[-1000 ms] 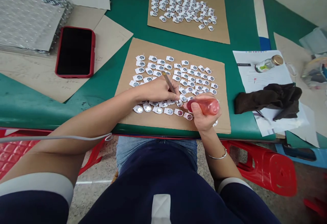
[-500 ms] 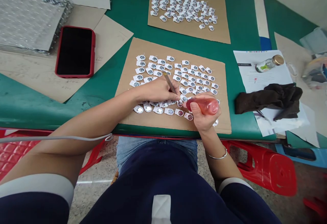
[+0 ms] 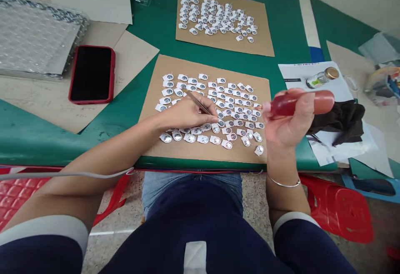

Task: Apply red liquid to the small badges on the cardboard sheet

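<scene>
The bottle of red liquid is in the right hand, above the right edge of the nearer cardboard sheet, with its nozzle pointing to the left. The thumb presses along its side and the other fingers are bent around it, though part of them is hidden. I judge that it is of soft plastic and rather light, so it should yield to a squeeze; a wet wall could become slippery, and the good place to hold is the middle of the body. The left hand has the thumb and forefinger pinching a pair of slim tweezers; whether their points are closed together I cannot tell. The tweezers seem stiff and thin, best taken at the middle of the arms. The small white-tabbed pieces lie in rows on the cardboard; they look very light and easy to push, so the tab is the safer part to grip. Compared with the earlier frame, the bottle is away from the piece near the tweezers and farther to the right, partly in front of the dark cloth, and pieces at the lower right are uncovered, while the left hand stays almost in the same place.
</scene>
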`<state>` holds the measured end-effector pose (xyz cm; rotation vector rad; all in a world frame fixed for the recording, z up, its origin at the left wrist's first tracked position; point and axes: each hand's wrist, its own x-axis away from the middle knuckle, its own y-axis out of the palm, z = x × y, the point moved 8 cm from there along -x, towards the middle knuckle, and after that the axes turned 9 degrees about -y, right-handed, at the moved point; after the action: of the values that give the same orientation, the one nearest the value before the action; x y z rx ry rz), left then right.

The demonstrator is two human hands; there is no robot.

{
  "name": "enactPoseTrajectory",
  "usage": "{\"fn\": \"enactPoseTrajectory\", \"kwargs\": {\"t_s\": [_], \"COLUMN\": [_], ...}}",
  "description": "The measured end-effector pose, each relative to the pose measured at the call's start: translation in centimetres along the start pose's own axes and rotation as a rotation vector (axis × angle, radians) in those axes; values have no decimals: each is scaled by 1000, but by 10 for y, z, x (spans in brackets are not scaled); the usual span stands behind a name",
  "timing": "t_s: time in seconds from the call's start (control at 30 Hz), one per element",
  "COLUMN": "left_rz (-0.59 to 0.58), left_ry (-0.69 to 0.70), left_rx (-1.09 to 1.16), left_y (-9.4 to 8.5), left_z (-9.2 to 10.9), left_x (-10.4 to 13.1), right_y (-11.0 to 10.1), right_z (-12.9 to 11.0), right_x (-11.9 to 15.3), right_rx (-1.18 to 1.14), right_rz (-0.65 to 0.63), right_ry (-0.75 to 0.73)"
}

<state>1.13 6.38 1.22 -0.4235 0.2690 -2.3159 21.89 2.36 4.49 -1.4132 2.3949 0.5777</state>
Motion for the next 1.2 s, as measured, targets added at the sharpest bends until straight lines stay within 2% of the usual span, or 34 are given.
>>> {"fn": "enactPoseTrajectory", "kwargs": {"t_s": [0.07, 0.13, 0.23, 0.33, 0.6, 0.8, 0.97, 1.1, 1.2], "left_rz": [110, 157, 156, 147, 117, 138, 135, 126, 130], "left_ry": [47, 131, 261, 316, 346, 342, 438, 499, 567], "left_rx": [-58, -165, -354, -459, -396, -420, -429, -549, -732], "left_y": [-2, 2, 15, 22, 26, 26, 29, 37, 49], "left_z": [6, 10, 10, 6, 8, 5, 8, 13, 19], "left_x": [3, 5, 6, 5, 6, 4, 6, 12, 21], "right_y": [9, 19, 27, 31, 27, 29, 37, 42, 44], "right_z": [1, 1, 6, 14, 17, 14, 21, 32, 37], "right_x": [-12, -17, -12, -2, 3, 7, 12, 17, 21], "right_rx": [47, 77, 109, 119, 20, 148, 186, 229, 273], "right_rz": [-101, -156, -145, -149, -125, -169, -257, -312, -368], "right_ry": [5, -55, -123, -113, -95, -63, 6, 47, 60]}}
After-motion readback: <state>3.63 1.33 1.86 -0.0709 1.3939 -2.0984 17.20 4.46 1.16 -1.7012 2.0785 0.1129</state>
